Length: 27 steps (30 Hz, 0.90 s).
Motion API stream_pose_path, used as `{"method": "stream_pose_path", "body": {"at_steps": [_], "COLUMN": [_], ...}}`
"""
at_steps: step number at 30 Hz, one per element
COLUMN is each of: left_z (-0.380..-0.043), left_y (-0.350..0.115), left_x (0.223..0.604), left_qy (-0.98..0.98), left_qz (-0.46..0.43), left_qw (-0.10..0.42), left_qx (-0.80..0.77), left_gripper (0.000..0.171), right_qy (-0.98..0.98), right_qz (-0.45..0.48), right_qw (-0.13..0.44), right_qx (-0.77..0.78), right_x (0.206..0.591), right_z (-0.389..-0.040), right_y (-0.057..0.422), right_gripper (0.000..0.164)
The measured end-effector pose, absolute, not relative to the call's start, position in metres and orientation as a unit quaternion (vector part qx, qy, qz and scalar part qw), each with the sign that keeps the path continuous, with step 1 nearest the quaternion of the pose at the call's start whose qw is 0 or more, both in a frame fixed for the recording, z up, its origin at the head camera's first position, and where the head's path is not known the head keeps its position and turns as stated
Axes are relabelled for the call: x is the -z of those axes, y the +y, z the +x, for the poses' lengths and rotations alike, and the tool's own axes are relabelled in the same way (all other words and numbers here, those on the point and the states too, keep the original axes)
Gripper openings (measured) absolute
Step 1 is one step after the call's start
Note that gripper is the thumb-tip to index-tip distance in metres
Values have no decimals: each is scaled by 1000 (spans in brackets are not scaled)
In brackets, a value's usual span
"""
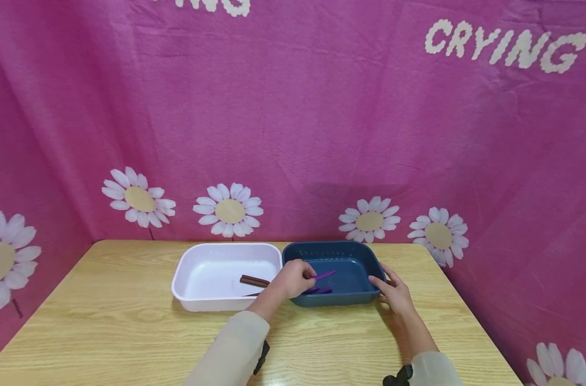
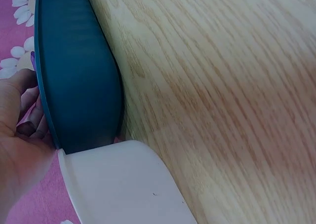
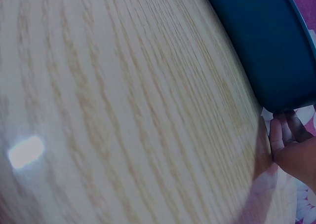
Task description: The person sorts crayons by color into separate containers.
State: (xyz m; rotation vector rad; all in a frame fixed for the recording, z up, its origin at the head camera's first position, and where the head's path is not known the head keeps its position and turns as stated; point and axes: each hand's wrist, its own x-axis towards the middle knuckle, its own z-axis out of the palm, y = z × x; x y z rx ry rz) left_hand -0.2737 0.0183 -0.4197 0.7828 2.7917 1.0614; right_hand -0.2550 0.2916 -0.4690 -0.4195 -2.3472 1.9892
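Observation:
My left hand (image 1: 295, 279) reaches over the near-left part of a dark blue plastic bin (image 1: 321, 300), pinching a slim purple stick-like thing (image 1: 325, 274) between thumb and fingers. Below it in the same bin lie more purple pieces (image 1: 325, 290), partly hidden by the hand; their exact kind is not clear. My right hand (image 1: 398, 294) holds the right end of the blue bin, thumb at the rim and fingers along the outer wall. In the right wrist view, fingertips (image 3: 277, 130) touch that end wall from outside.
A white plastic bin (image 1: 191, 303) stands left of the blue one, their ends touching. Inside it are dark brown sticks (image 1: 254, 281), partly behind the left forearm. Both bins sit on a wooden table (image 1: 128, 332), before a pink flowered curtain (image 1: 297, 134).

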Motion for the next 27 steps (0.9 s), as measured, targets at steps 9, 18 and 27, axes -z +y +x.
{"method": "stream_pose_path", "body": {"at_steps": [9,18,27], "left_z": [-275,-272,-271], "left_y": [25,22,14], "left_x": [423,419,416], "left_qy": [909,906,903], "left_qz": [251,236,234], "left_qw": [30,43,35], "left_qx": [-332,-348,-358], "left_gripper": [14,16,18], "right_qy": [-740,-744,-770], "right_qz": [-135,-133,-130], "right_qw": [17,11,16], "right_qx": [-659,-654,-625], "right_x": [468,470,468], "right_z": [-256,-257,-256], "right_y": [291,293,292], "right_gripper": [64,66,64]}}
